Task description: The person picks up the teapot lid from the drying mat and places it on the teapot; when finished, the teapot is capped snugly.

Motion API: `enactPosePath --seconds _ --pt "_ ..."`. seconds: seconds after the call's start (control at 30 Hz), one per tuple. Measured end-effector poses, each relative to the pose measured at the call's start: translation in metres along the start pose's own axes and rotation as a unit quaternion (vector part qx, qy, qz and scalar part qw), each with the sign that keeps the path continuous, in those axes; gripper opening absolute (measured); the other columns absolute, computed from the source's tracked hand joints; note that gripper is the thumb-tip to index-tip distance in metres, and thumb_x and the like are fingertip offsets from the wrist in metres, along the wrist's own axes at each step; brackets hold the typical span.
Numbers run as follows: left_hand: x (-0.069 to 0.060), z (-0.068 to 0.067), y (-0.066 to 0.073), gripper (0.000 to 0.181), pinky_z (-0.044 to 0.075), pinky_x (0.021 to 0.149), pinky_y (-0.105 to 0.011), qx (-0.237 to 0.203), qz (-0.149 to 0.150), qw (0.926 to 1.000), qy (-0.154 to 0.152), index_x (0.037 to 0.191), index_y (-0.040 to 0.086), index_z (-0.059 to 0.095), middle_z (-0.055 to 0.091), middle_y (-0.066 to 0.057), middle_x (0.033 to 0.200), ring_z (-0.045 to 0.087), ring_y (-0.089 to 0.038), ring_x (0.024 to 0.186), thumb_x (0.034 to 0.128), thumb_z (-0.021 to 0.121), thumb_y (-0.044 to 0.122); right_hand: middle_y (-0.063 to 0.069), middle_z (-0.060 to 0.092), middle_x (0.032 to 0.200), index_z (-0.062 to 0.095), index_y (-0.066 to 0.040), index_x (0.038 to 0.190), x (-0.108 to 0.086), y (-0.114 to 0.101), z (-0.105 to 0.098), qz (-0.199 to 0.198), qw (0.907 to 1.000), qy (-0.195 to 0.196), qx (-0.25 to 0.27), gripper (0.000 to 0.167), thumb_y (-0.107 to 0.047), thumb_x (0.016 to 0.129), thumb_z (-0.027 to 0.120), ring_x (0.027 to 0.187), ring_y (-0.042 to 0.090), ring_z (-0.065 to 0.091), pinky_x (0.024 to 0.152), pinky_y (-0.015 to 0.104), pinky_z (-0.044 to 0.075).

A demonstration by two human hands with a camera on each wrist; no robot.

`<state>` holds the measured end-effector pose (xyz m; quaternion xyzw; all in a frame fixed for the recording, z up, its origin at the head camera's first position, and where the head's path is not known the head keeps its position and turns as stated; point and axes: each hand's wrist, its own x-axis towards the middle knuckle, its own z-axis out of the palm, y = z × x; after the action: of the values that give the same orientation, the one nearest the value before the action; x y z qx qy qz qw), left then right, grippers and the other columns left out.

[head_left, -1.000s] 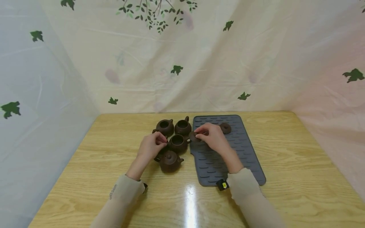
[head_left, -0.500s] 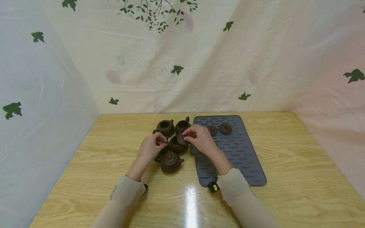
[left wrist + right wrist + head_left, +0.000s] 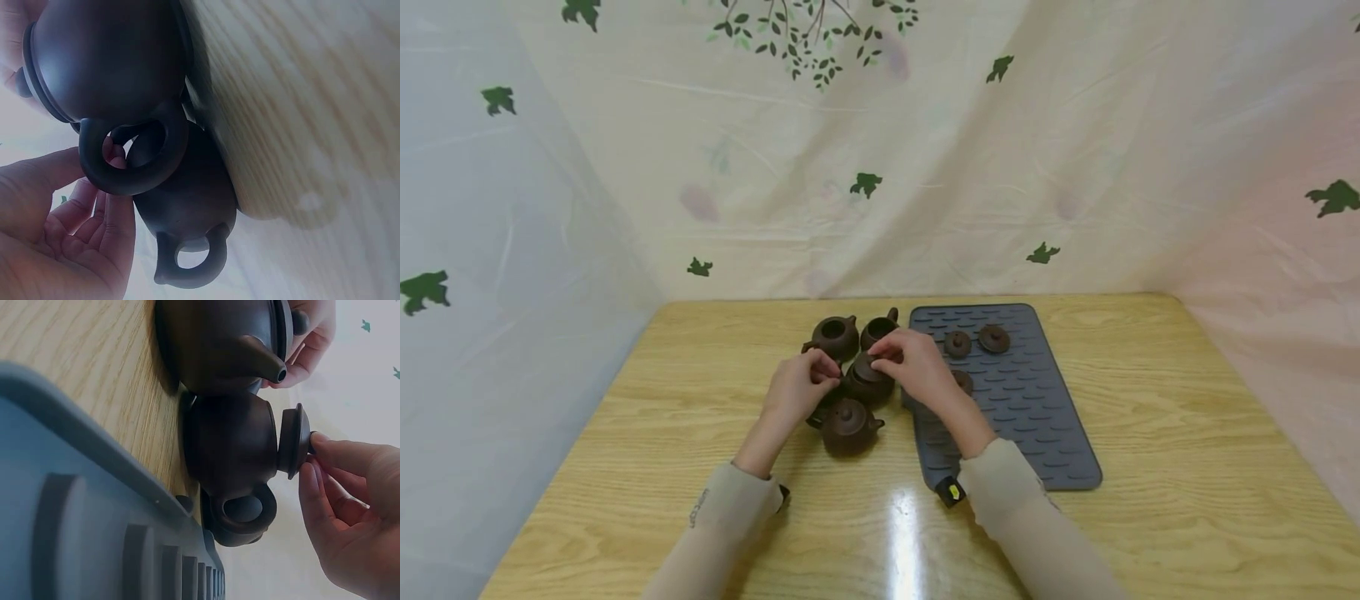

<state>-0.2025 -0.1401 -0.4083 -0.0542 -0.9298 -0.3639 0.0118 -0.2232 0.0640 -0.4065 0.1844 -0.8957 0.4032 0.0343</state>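
The dark lid (image 3: 292,444) tilts at the mouth of the middle teapot (image 3: 868,392), not fully seated. The person's right hand (image 3: 917,367) pinches its knob between closed fingers, probably to keep clear of the rim. The left hand (image 3: 793,387), fingers also drawn together, appears to pinch that pot's spout, likely steadying it. Around it on the desk (image 3: 700,358) stand a lidded front teapot (image 3: 848,435) and two lidless rear pots (image 3: 844,342); three loose lids (image 3: 957,344) lie on the grey mat (image 3: 1026,425), perhaps for easy reach.

White glare streak on tabletop (image 3: 904,537)
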Motion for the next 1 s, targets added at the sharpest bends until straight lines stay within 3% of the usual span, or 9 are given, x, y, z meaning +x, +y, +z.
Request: enactPosePath --seconds 1.0 --pt "0.002 -0.012 0.005 0.007 0.06 0.075 -0.035 -0.005 0.006 0.9999 -0.012 0.094 0.006 0.069 0.073 -0.01 0.094 0.071 -0.022 0.084 0.0885 0.074 0.005 0.002 0.067 0.1 0.075 -0.014 0.103 0.006 -0.017 0.002 0.015 0.9986 -0.025 -0.044 0.013 -0.019 0.092 0.073 0.091 0.018 0.067 0.078 0.032 0.057"
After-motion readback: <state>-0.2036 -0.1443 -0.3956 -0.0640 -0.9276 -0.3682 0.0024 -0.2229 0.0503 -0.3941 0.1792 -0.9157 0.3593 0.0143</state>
